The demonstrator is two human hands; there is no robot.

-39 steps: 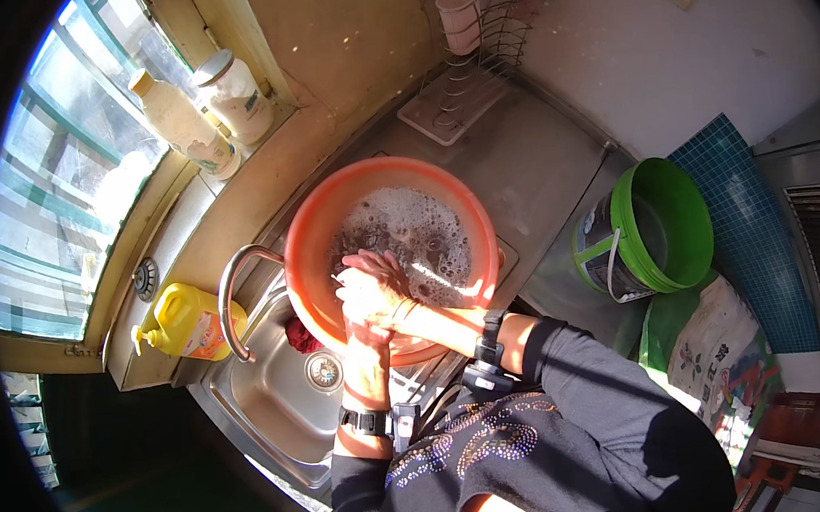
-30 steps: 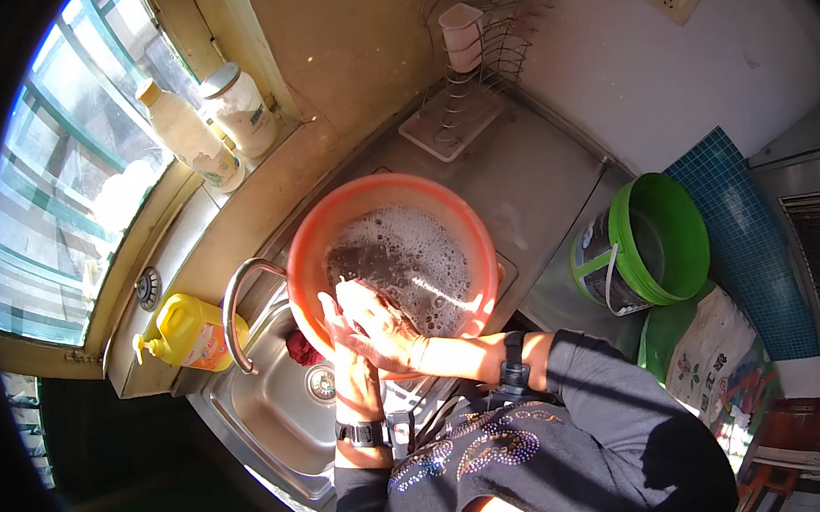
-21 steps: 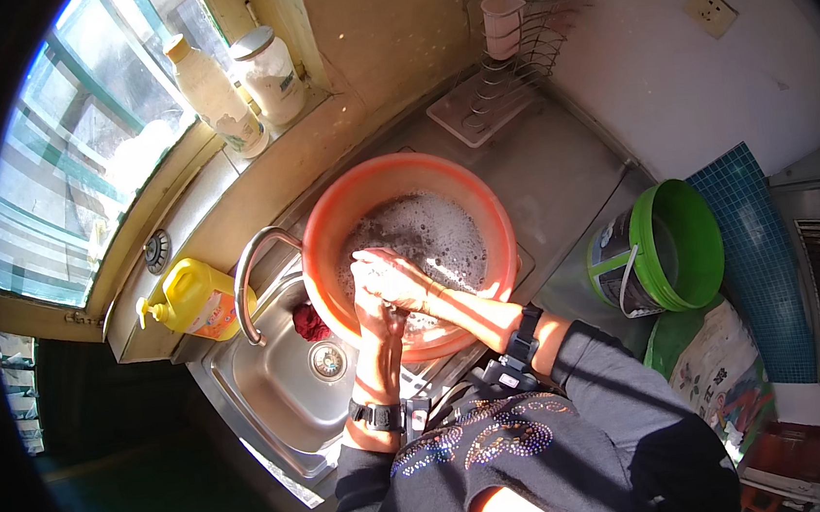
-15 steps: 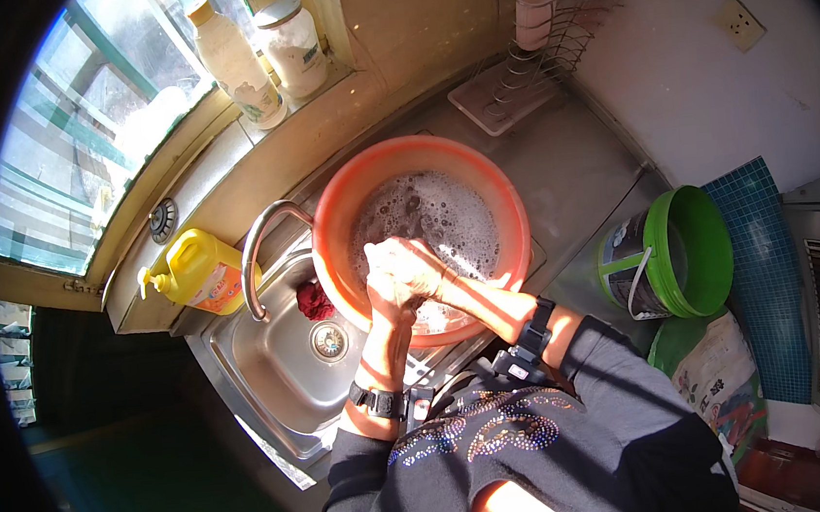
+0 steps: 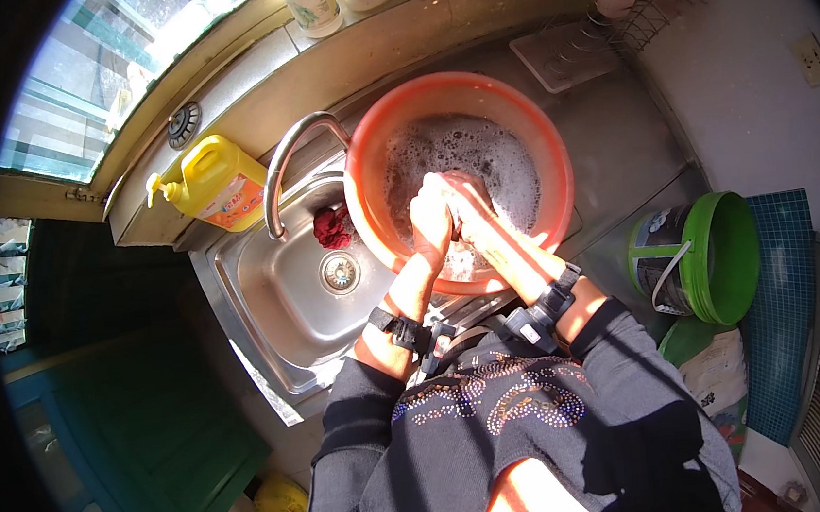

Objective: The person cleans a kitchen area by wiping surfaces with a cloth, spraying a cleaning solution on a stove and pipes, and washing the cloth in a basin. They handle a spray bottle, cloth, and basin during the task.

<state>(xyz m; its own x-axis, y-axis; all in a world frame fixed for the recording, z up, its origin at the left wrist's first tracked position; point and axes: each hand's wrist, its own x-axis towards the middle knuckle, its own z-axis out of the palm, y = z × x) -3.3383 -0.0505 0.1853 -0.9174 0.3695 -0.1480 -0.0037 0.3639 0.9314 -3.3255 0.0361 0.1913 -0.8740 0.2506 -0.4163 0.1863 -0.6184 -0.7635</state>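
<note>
My left hand (image 5: 430, 210) and my right hand (image 5: 469, 207) are closed and pressed together over the orange plastic basin (image 5: 552, 156), toward its near side; what they may hold between them is hidden. Greyish water with white suds (image 5: 449, 140) fills the lower part of the basin around them. Left of the basin is a steel sink (image 5: 283, 311) with a crumpled red cloth (image 5: 329, 226) in it, and a curved tap (image 5: 293, 139) reaches over the sink.
A yellow pump jug (image 5: 219, 185) stands left of the tap. Bottles (image 5: 310, 1) line the window ledge. A wire rack (image 5: 634, 27) sits at the back right. A green bucket (image 5: 727, 253) stands right of the basin; a green door (image 5: 152, 425) is at lower left.
The view has shifted, so the window, basin and shelf sit higher and further right. My hands have changed from overlapping with partly spread fingers to clasped side by side in the basin.
</note>
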